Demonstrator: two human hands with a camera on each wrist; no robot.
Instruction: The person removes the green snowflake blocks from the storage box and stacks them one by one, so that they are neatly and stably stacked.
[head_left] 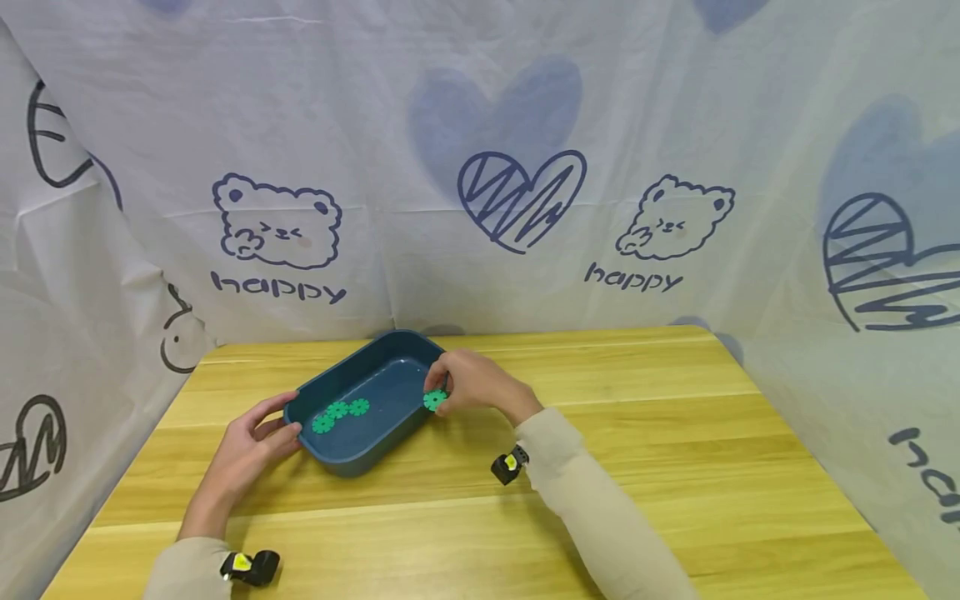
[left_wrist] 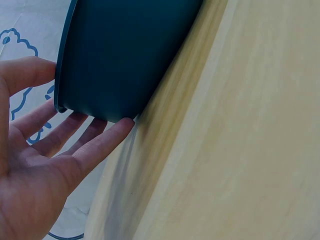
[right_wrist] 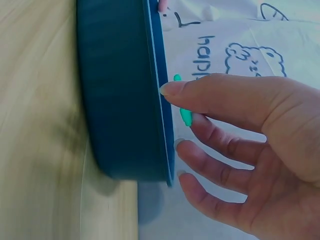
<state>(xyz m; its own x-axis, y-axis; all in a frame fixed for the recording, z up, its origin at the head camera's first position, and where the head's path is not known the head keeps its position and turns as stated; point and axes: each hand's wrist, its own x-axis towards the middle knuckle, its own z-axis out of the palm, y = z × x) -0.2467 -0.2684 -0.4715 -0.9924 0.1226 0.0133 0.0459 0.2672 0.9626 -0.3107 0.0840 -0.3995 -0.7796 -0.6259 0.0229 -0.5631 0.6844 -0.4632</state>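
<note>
A dark blue plastic bin [head_left: 360, 454] stands aslant on the wooden table, with several green notched discs [head_left: 337, 409] lying on its floor at the left end. My left hand [head_left: 242, 450] holds the bin's left end. In the left wrist view, the thumb is at the rim and the fingers of the left hand [left_wrist: 45, 165] touch the outer wall. At the opposite end, my right hand [head_left: 476, 385] pinches one green notched disc [head_left: 434, 401] beside the rim. The right wrist view shows this disc [right_wrist: 186, 117] edge-on, partly hidden by the thumb.
The wood-grained table [head_left: 645, 450] extends to the right and in front of the bin. A white cloth [head_left: 405, 275] printed with hearts and bears hangs behind the table and at both sides. Each wrist carries a small black camera [head_left: 258, 567].
</note>
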